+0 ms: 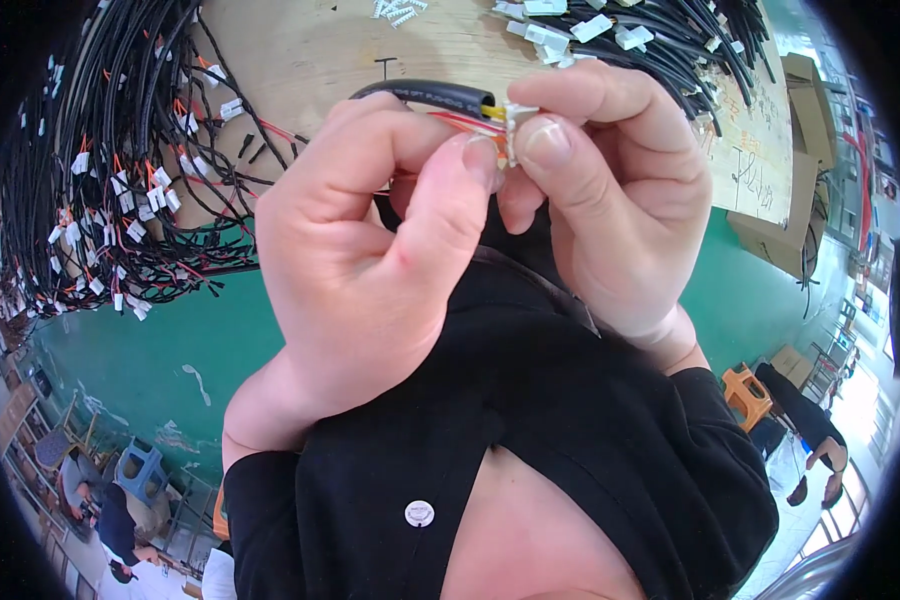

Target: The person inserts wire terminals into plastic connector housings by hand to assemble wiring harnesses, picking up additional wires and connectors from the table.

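Both of my hands meet in front of my chest, over the near edge of the workbench. My left hand point(370, 230) is closed round a cable: a black sleeve point(430, 95) with thin red, orange and yellow wires point(480, 122) coming out of its end. Between the thumb and forefinger of my right hand point(620, 180) is a small white plastic connector point(514, 135), seen nearly edge on. The wires run up to the connector's left side; fingertips hide whether each one is seated. My left thumb presses on the wires just beside it.
On the wooden bench point(300, 50), a large heap of black cables with white connectors point(120, 190) fills the left. More sleeved cables point(660, 40) lie at the back right. Small white parts point(398, 12) sit at the far edge. Cardboard boxes point(805, 110) stand right; other people are in the background.
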{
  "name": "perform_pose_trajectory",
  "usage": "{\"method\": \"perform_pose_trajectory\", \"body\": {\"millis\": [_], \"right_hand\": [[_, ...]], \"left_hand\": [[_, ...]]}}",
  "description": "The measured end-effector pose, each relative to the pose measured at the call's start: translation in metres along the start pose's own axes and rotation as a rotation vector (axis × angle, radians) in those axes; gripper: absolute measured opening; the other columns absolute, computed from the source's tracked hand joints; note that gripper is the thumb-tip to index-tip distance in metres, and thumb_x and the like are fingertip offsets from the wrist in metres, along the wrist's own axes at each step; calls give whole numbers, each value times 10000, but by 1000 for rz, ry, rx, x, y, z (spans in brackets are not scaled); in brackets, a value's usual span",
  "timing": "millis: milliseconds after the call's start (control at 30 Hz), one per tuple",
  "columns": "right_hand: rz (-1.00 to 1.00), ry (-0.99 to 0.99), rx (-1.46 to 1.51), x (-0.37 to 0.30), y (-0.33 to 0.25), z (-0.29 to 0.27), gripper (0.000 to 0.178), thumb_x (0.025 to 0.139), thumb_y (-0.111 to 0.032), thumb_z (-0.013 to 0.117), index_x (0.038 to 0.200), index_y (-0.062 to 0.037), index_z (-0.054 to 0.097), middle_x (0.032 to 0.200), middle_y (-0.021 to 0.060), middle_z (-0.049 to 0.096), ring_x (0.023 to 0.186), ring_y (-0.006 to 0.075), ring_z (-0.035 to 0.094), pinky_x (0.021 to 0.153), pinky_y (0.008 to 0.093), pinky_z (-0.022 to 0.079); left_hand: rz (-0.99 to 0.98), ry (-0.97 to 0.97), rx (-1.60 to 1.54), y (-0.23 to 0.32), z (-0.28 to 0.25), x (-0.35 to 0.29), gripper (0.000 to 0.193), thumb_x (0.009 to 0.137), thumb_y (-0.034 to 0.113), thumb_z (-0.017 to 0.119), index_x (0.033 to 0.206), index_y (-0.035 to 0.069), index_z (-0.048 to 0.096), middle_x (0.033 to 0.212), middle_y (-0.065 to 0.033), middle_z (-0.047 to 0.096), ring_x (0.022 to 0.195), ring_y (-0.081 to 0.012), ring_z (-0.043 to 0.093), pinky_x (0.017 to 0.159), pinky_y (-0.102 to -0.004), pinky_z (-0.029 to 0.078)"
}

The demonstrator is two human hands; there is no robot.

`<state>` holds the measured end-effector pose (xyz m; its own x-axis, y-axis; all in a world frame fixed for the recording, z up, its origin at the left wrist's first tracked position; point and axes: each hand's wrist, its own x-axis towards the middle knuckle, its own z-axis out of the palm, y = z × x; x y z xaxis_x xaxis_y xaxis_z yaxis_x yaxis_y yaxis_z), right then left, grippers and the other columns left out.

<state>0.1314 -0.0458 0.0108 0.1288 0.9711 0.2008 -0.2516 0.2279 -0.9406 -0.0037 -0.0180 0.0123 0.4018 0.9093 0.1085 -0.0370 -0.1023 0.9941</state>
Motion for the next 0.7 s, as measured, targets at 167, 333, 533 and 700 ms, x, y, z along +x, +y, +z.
{"method": "perform_pose_trajectory", "body": {"millis": [167, 333, 533, 700], "right_hand": [[-38, 21, 27, -1, 5, 3, 133, 810, -4, 494, 935, 42, 504, 726, 60, 510, 519, 77, 472, 469, 173, 380], [-60, 48, 13, -1, 5, 6, 120, 809, -2, 495, 920, 43, 502, 744, 66, 508, 521, 78, 473, 473, 175, 381], [167, 8, 40, 2, -9, -5, 108, 780, 42, 503, 886, 44, 524, 746, 70, 516, 532, 76, 484, 472, 174, 386], [354, -300, -116, 18, -25, -10, 73, 751, 22, 563, 818, 10, 589, 702, 24, 569, 563, 48, 511, 491, 168, 412]], "left_hand": [[49, -14, -32, -3, 3, 3, 166, 843, 65, 439, 707, -19, 486, 705, -34, 510, 635, -69, 433, 598, -201, 353], [2, 28, 33, 3, 7, 2, 144, 841, 41, 433, 735, -29, 499, 717, -31, 505, 647, -65, 428, 600, -192, 344], [183, 47, 193, -9, -6, -5, 22, 708, -10, 576, 704, -5, 555, 693, -48, 537, 603, -128, 442, 549, -218, 358], [447, 78, 479, 5, -15, -3, 299, 632, 69, 689, 902, 24, 568, 723, -54, 540, 619, -173, 471, 549, -254, 387]]}}
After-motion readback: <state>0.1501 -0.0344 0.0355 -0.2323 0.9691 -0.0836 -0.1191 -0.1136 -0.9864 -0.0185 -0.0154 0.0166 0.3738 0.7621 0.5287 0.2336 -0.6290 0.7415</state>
